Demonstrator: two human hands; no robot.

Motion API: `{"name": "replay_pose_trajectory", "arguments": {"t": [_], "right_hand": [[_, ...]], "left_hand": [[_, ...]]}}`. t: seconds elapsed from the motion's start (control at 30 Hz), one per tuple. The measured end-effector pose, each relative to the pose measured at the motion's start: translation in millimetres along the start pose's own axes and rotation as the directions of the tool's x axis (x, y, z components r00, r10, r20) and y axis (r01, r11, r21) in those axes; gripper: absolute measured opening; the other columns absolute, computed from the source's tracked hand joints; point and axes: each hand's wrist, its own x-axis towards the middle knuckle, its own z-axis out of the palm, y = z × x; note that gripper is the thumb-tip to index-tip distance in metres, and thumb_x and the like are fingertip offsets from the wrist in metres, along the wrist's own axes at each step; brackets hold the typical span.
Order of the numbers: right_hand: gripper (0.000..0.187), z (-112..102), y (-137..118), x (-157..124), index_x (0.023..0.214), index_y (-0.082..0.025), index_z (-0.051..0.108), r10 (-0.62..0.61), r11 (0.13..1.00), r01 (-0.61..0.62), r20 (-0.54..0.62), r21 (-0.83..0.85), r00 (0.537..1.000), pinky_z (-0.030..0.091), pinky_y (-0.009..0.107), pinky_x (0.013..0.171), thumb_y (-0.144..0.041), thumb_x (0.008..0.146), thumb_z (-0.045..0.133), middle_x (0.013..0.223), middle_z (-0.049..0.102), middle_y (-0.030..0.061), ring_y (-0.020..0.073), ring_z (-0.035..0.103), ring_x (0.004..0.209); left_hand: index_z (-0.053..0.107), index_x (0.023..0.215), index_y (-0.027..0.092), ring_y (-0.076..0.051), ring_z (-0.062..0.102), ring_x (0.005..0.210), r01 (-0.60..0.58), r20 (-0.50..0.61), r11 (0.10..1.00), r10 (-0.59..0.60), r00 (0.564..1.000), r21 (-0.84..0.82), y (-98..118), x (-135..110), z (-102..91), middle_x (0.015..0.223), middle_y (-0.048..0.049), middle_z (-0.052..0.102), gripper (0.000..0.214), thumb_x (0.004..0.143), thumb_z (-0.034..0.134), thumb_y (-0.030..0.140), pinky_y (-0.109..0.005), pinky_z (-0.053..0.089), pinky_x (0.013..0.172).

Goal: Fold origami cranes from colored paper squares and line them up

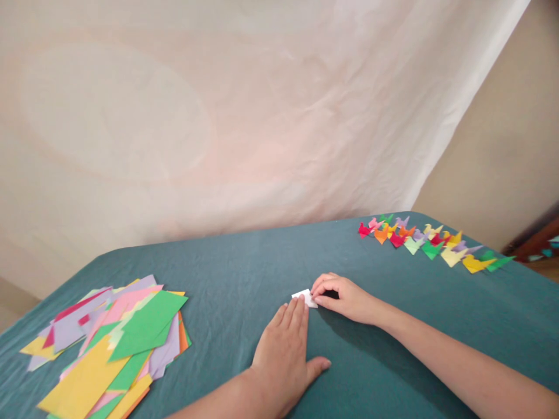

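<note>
A small folded piece of white paper (301, 294) lies on the teal cloth in front of me. My left hand (286, 343) rests flat, its fingertips pressing on the paper's near edge and its thumb stretched out to the side. At the paper's right end, my right hand (338, 295) pinches the edge between thumb and fingers. The fingertips of both hands cover part of the paper, so its full shape is hidden.
A loose pile of coloured paper sheets (148, 323) spreads over the table's left side. Rows of small folded paper birds (432, 249) stand at the back right. The teal tablecloth (236, 267) reaches a pale hanging sheet (271, 145) behind.
</note>
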Motion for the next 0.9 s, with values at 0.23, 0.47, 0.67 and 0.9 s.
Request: {"name": "replay_pose_trajectory", "arguments": {"t": [0.23,0.47,0.67,0.9], "right_hand": [[0.006,7,4,5,0.073,-0.019,0.065,0.032,0.999,-0.032,-0.063,0.004,0.997,0.041,0.03,0.08,-0.015,0.075,0.061,0.082,0.064,0.0016,0.0154,0.057,0.081],[0.005,6,5,6,0.072,-0.02,0.066,0.047,0.999,-0.046,-0.044,0.027,0.998,0.04,0.03,0.081,-0.017,0.075,0.063,0.083,0.064,0.0014,0.0152,0.058,0.082],[0.004,6,7,6,0.072,-0.02,0.067,0.052,0.999,-0.052,-0.034,0.017,0.998,0.04,0.03,0.081,-0.019,0.075,0.064,0.084,0.064,0.0014,0.0151,0.057,0.082],[0.004,6,8,6,0.072,-0.02,0.067,0.044,0.999,-0.044,-0.024,0.023,0.999,0.04,0.03,0.081,-0.019,0.075,0.065,0.085,0.064,0.001,0.0149,0.057,0.082]], "left_hand": [[0.03,0.136,0.002,-0.029,0.021,0.133,-0.006,0.012,1.0,0.005,1.0,0.007,0,-1,-0.9,0.143,-0.0183,0.023,0.077,0.086,0.025,0.061,-0.042,0.026,0.107],[0.041,0.129,0.008,-0.029,0.038,0.123,-0.005,-0.089,1.0,0.003,0.996,-0.031,-2,6,-10.5,0.134,-0.0164,0.042,0.056,0.086,0.044,0.044,-0.043,0.031,0.103],[0.054,0.108,0.018,-0.02,0.054,0.093,-0.018,-0.115,0.982,-0.004,0.993,-0.19,-25,20,-11.9,0.103,-0.0062,0.057,0.023,0.087,0.047,0.021,-0.033,0.046,0.082],[0.06,0.088,0.019,-0.016,0.054,0.08,-0.072,-0.186,0.966,0.026,0.982,-0.248,-37,25,-0.5,0.088,-0.0026,0.057,0.021,0.091,0.04,0.024,-0.027,0.045,0.072]]}}
